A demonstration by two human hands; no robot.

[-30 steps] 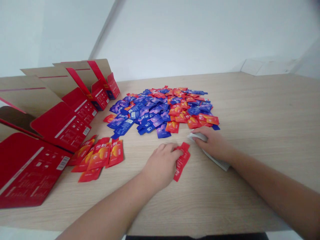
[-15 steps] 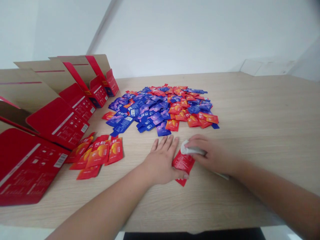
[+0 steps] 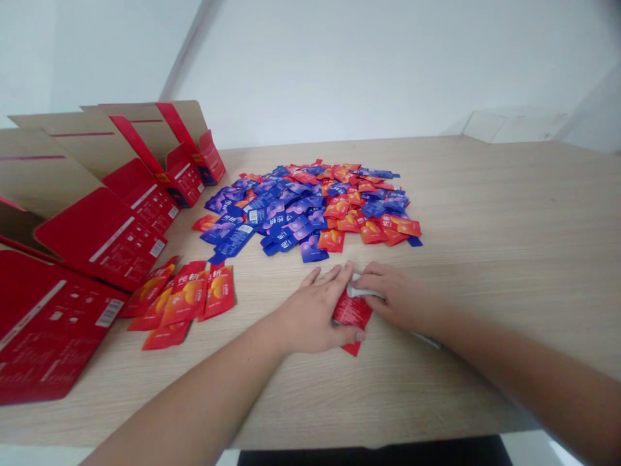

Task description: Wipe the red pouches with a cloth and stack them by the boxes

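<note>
A red packet (image 3: 352, 313) lies flat on the wooden table, its printed side up. My left hand (image 3: 313, 312) rests on its left side, fingers stretched out and thumb over its lower part. The fingers of my right hand (image 3: 395, 294) are wrapped round a white tool (image 3: 367, 292), whose rounded end presses on the packet's upper part. A thin pale end of something shows under my right wrist. Left of my hands lies a small group of red packets (image 3: 185, 296).
A wide pile of blue and red packets (image 3: 295, 213) spreads beyond my hands. Several open red boxes (image 3: 53, 323) stand in a row on the left. A white object (image 3: 514, 126) sits against the wall at the back right of the table (image 3: 509, 259).
The tool in my right hand has shifted slightly left over the packet. My left forefinger is now closer to the tool's end. The whole view has moved a little.
</note>
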